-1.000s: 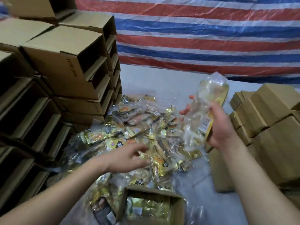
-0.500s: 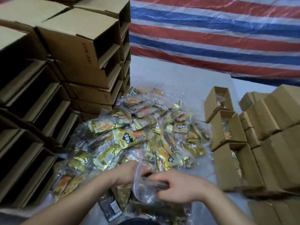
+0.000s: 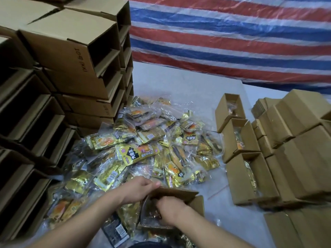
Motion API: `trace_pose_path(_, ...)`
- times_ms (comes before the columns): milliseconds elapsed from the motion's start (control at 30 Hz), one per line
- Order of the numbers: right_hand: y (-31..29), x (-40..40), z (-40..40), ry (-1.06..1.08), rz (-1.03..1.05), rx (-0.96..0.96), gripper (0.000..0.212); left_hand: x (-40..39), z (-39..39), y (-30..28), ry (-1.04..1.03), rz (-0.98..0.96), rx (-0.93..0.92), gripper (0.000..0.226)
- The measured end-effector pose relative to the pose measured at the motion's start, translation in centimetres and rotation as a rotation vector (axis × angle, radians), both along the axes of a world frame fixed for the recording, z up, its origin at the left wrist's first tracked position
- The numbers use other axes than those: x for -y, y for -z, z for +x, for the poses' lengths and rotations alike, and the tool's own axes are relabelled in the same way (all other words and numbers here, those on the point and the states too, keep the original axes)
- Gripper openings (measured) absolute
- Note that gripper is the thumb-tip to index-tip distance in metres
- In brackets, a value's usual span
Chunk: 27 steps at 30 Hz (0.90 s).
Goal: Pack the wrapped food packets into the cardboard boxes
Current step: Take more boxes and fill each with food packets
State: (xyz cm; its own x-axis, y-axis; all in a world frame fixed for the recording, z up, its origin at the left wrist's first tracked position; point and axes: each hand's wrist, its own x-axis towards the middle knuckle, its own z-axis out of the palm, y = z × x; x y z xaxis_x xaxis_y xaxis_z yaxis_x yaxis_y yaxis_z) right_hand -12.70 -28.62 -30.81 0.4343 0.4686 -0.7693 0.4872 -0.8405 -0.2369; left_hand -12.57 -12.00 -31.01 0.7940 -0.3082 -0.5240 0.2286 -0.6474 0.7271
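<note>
A heap of gold and clear wrapped food packets (image 3: 143,151) covers the white table in the middle. At the near edge stands a small open cardboard box (image 3: 180,194). My left hand (image 3: 138,189) grips the box's far left flap. My right hand (image 3: 170,209) reaches down into the box with its fingers curled on a clear wrapped packet (image 3: 150,214) inside. Most of that packet is hidden by the hand and the box wall.
Empty open boxes (image 3: 75,56) are stacked high on the left. Three open boxes with packets inside (image 3: 238,140) stand in a row on the right, beside stacks of closed boxes (image 3: 300,140). A striped tarp (image 3: 232,33) hangs behind.
A second ago my right hand held a clear packet up high; both hands then came down to the near edge. Now the right hand is inside the box and the left holds its flap.
</note>
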Motion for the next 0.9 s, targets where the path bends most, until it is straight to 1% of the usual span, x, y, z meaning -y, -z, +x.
trace_pose_path(100,-1.6,1.3,0.2,0.285,0.159,-0.175,0.065,-0.2,-0.1,0.2,-0.087,-0.028,0.016,0.053)
trace_pose_path(133,-2.3,2.0,0.6,0.334,0.208,-0.195,0.064,-0.4,-0.2,0.3,-0.091,-0.041,0.015,0.054)
trace_pose_path(167,-2.9,2.7,1.0,0.337,0.24,-0.187,0.056,-0.5,-0.2,0.3,-0.085,-0.046,0.014,0.054)
trace_pose_path(233,-3.1,3.7,1.3,0.299,0.232,-0.159,0.031,-0.4,-0.4,0.4,-0.086,-0.052,0.013,0.053)
trace_pose_path(267,-3.0,3.5,1.3,0.29,0.188,-0.179,0.033,-0.3,-0.4,0.5,-0.086,-0.051,0.017,0.053)
trace_pose_path(333,-2.0,2.5,1.2,0.243,0.051,-0.272,0.043,0.2,-0.4,0.7,-0.076,-0.029,0.027,0.053)
trace_pose_path(400,-0.8,1.2,1.0,0.23,-0.008,-0.338,0.049,0.4,-0.4,1.0,-0.064,-0.005,0.037,0.055)
trace_pose_path(500,-0.1,0.6,1.1,0.348,0.027,-0.418,0.042,0.2,-0.7,1.4,-0.078,-0.013,0.019,0.058)
trace_pose_path(567,-0.7,1.4,1.1,0.335,0.062,-0.422,0.041,0.0,-0.8,1.4,-0.096,-0.017,0.01,0.059)
trace_pose_path(667,-2.0,3.6,1.3,0.258,0.174,-0.274,0.04,-0.1,-0.9,1.5,-0.104,-0.012,0.003,0.061)
trace_pose_path(767,-3.7,5.7,1.2,0.391,0.372,-0.177,0.026,0.0,-0.9,1.3,-0.094,-0.015,-0.023,0.057)
trace_pose_path(833,-4.6,6.8,1.4,0.5,0.54,0.002,0.017,0.0,-0.8,1.2,-0.104,-0.028,-0.033,0.056)
trace_pose_path(867,-4.8,7.4,1.6,0.488,0.578,0.136,0.012,0.0,-0.8,1.3,-0.104,-0.03,-0.029,0.053)
trace_pose_path(900,-4.8,8.1,2.0,0.418,0.56,0.279,0.025,0.1,-0.7,1.3,-0.101,-0.033,-0.024,0.05)
